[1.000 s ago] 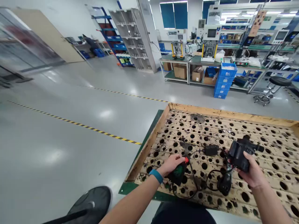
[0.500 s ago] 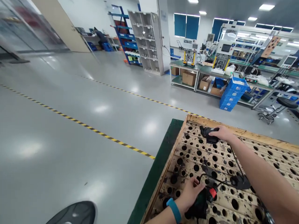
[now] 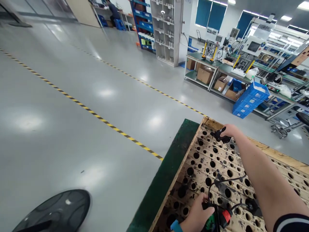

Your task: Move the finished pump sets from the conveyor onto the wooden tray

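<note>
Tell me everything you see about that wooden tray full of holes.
The tray looks like pale wood, with a raised rim and a slatted floor pierced by large and small round holes, smudged dark in places. It lies on a dark green surface, running out of view rightward and below. The right hand holds a black device at its far left corner; the left hand holds a black-and-green item nearer.

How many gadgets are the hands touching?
2. One black gadget is in the right hand, near a corner of the tray; a black-and-green gadget is under the left hand. The hands may hide more.
</note>
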`<state>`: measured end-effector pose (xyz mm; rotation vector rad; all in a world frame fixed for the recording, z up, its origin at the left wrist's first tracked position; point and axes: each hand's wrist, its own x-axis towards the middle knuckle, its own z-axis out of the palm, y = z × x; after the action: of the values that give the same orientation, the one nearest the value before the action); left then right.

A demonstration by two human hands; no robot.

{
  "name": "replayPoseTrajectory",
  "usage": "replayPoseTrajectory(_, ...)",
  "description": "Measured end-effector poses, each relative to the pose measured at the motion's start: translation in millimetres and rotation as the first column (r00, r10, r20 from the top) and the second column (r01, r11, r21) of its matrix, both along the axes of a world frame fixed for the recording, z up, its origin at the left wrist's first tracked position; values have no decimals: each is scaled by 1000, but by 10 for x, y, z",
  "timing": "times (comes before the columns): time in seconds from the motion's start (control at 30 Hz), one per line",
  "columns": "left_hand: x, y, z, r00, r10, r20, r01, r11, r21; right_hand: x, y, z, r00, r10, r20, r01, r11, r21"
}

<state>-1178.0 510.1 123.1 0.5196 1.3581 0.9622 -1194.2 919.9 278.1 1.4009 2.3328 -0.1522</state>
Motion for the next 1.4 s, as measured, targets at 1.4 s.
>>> replayPoseTrajectory(1.4,-315,299,349,957,286,-46,-282,956,78,3511,-2640,-881,874,-409,-263,448,887,108)
